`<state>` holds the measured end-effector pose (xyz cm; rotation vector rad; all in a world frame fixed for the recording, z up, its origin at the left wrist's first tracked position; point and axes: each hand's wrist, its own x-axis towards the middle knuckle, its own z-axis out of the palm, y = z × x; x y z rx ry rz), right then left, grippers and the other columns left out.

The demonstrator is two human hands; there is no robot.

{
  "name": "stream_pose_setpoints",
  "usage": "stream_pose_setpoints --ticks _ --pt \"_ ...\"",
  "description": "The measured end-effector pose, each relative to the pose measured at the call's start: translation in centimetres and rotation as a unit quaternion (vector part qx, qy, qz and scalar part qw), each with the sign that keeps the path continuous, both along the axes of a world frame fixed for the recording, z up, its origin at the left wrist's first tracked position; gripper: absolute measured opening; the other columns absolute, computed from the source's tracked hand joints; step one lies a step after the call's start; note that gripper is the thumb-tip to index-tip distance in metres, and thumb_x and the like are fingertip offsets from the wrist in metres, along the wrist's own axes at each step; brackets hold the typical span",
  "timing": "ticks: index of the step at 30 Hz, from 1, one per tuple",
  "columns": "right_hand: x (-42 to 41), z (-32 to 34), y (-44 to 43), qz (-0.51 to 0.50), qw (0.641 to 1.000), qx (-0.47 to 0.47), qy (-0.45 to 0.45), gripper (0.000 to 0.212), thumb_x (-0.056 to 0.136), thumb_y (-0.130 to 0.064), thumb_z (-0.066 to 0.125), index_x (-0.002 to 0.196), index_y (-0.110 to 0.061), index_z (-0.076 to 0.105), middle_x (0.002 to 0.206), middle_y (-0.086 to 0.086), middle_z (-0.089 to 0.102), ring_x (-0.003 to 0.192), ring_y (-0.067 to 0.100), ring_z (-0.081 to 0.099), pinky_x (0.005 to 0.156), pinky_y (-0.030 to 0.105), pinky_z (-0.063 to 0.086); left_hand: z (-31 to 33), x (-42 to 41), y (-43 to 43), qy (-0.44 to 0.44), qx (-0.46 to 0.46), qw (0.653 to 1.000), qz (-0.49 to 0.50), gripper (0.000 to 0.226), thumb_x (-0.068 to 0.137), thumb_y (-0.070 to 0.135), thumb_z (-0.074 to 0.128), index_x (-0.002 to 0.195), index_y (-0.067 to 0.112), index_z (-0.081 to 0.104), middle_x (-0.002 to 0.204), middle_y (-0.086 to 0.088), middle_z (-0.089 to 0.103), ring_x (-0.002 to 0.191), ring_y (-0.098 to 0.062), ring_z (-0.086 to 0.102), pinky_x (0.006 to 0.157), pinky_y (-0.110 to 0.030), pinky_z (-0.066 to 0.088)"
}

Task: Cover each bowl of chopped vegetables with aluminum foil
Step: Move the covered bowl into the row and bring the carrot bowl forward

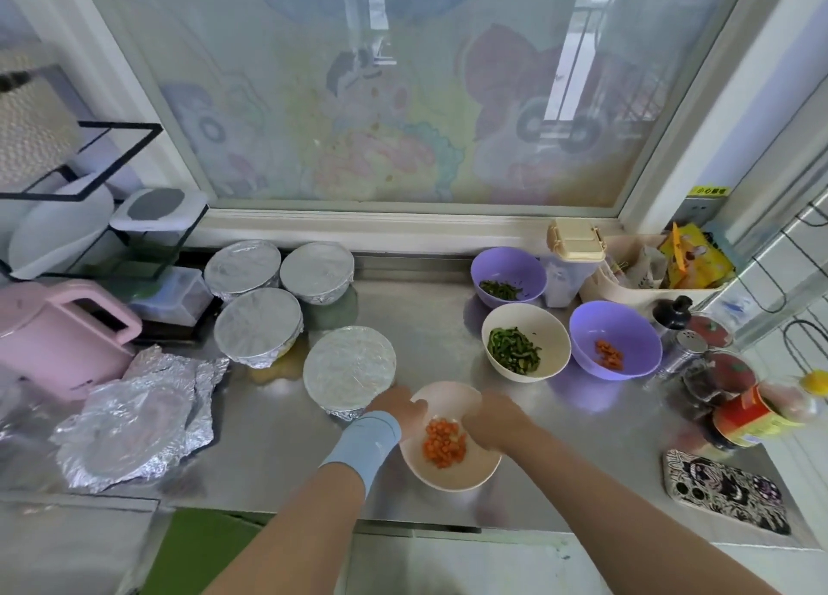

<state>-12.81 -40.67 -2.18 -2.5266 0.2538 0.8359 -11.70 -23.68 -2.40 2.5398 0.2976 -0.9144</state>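
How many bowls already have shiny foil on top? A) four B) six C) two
A, since four foil-covered bowls sit on the left of the counter: two at the back, one in the middle and one nearest the hands, while the four bowls of vegetables are still open.

Orange carrot bits [444,443] in pale pink bowl [448,473]; pink kettle [58,339].
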Motion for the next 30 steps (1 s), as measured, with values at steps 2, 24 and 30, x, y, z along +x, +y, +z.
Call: stream_pose_setpoints --ticks 2,24,30 --pt "1.1 0.5 0.4 0.042 0.999 -0.008 -0.023 0.068 0.093 -0.035 0.049 0.152 -0.016 0.021 0.142 0.013 0.042 0.127 0.03 0.045 0.1 0.037 0.041 0.9 0.5 0.5 -0.026 -0.001 1.0 0.008 0.042 0.098 0.03 0.032 0.125 0.008 0.055 0.129 -0.012 0.058 0.115 -0.03 0.055 0.094 -0.037 0.044" --pt "9.4 -1.6 15.5 -0.011 0.997 0.071 -0.027 0.048 0.088 -0.024 0.05 0.133 -0.01 0.041 0.127 0.014 0.054 0.111 0.03 0.054 0.081 0.028 0.041 0.4 4.5 16.5 -0.011 -0.129 0.955 0.268 0.05 0.094 0.032 0.048 0.138 0.011 0.043 0.134 -0.011 0.053 0.116 -0.034 0.057 0.097 -0.037 0.048" --pt "12.0 -0.9 16.0 -0.08 0.993 0.044 -0.072 0.037 0.086 -0.024 0.051 0.121 -0.01 0.054 0.119 0.009 0.059 0.098 0.026 0.055 0.077 0.025 0.039 0.1 9.2 17.0 -0.022 -0.115 0.975 0.19 0.057 0.086 0.042 0.04 0.128 0.006 0.053 0.13 -0.017 0.055 0.116 -0.035 0.052 0.096 -0.037 0.044"
